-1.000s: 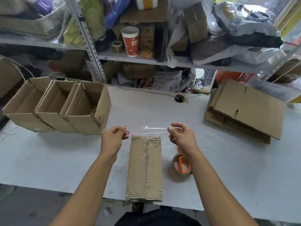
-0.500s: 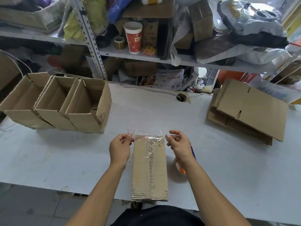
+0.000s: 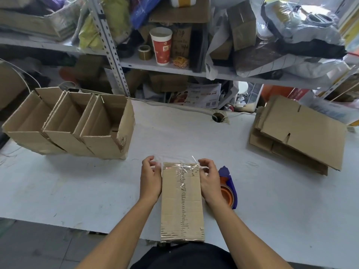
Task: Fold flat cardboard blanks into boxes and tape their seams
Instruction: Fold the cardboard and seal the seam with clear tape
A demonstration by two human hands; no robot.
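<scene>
Cardboard box [image 3: 181,202], folded, lies at the bench [image 3: 77,181] front edge, clear tape [image 3: 184,168] across its 12 o'clock end. Both hands, left hand [image 3: 151,178] and right hand [image 3: 209,179], flank it with loosely curled fingers, gripping nothing. Taping step; next, probably pressing the tape ends down the sides.

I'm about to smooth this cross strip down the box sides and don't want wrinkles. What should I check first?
1. Clear tape strip lies across the far end of the box: ok.
2. Strip flat on top: not ok, it looks crinkled, with a corner sticking up.
3. Left hand and right hand flank the box's two sides: ok.
4. Long seam tape already down: ok.
5. Tape ends stuck to the side walls: cannot tell, hidden by the hands.
6. Tape dispenser clear of the box: ok, beside the right hand.
</scene>
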